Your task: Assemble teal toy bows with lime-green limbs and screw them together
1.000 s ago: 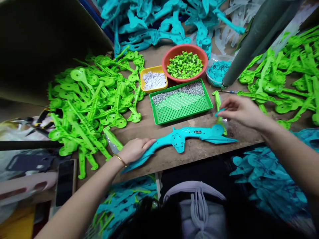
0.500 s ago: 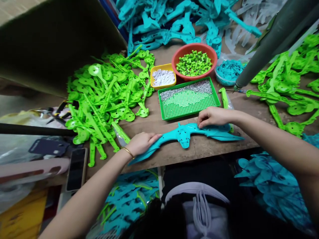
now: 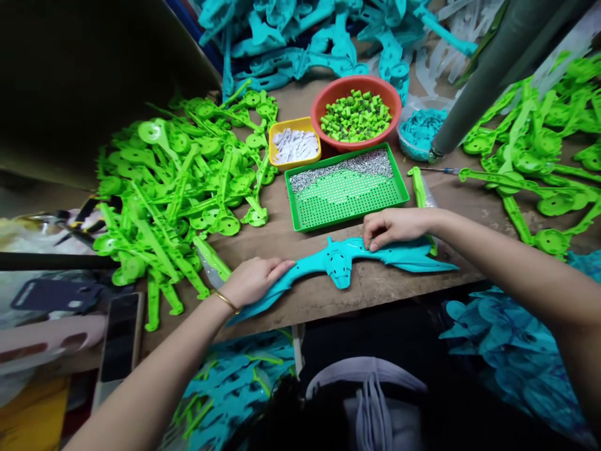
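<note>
A turquoise plastic bow-shaped part (image 3: 339, 268) with a moulded centre piece lies lengthwise along the table's front edge. Over its left limb, my left hand (image 3: 253, 279) is closed, thumb and fingers along the plastic. My right hand (image 3: 389, 227) pinches with its fingertips down against the right limb, just right of the centre; anything between those fingertips is hidden. Right behind the part stands a green perforated tray (image 3: 347, 199), with small silvery metal pieces heaped along its far side. A bright green strip (image 3: 417, 186) in clear plastic lies behind my right hand.
Behind the tray are a red bowl (image 3: 398, 105) of small green pieces, a yellow dish (image 3: 297, 164) of white pieces and a clear tub (image 3: 413, 150) of turquoise pieces. Green parts (image 3: 188, 169) pile up left. A dark pole (image 3: 488, 69) slants in at right. A phone (image 3: 121, 338) lies left.
The view has shifted, so the table's contents sit a little further left in the picture. Both hands stay at the same places on the turquoise part.
</note>
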Demonstrator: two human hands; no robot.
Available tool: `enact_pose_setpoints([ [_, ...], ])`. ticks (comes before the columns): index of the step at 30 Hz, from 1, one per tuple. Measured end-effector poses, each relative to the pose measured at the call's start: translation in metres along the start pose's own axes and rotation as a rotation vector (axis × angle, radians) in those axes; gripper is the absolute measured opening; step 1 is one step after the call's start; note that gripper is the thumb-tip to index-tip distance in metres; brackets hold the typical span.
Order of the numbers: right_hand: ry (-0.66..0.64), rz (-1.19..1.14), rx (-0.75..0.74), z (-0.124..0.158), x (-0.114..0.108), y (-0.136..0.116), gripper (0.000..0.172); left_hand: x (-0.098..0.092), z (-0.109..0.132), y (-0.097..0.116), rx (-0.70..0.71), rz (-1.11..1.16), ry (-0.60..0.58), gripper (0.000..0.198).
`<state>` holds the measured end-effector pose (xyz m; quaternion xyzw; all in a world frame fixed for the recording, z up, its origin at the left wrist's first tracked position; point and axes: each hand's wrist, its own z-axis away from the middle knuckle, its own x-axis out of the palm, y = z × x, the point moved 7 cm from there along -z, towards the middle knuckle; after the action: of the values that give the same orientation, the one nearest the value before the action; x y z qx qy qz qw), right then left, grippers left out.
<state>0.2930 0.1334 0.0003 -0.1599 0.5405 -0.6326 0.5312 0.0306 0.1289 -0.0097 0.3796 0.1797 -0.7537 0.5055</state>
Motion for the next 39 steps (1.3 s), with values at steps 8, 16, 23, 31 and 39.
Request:
enact_pose_setpoints([
  [8,0.255,-0.117,0.269,0.015,0.005,0.010,0.057,0.002,0.003,0.001,-0.027,-0.078,0.014,0.069],
  [16,0.371,-0.079,0.490,0.008,0.006,0.008,0.021,0.002,0.007,0.005,-0.046,-0.147,0.046,0.070],
  [23,1.634,0.159,0.275,0.145,-0.074,-0.042,0.030,-0.011,0.001,0.020,0.087,0.026,0.027,0.069],
  [31,1.595,-0.042,-0.254,0.069,-0.118,-0.052,0.042,-0.024,-0.014,0.018,0.070,0.059,0.087,0.082],
  [39,1.652,-0.224,-0.259,-0.022,-0.076,-0.055,0.033,-0.017,-0.016,0.014,0.041,0.075,0.053,0.085],
])
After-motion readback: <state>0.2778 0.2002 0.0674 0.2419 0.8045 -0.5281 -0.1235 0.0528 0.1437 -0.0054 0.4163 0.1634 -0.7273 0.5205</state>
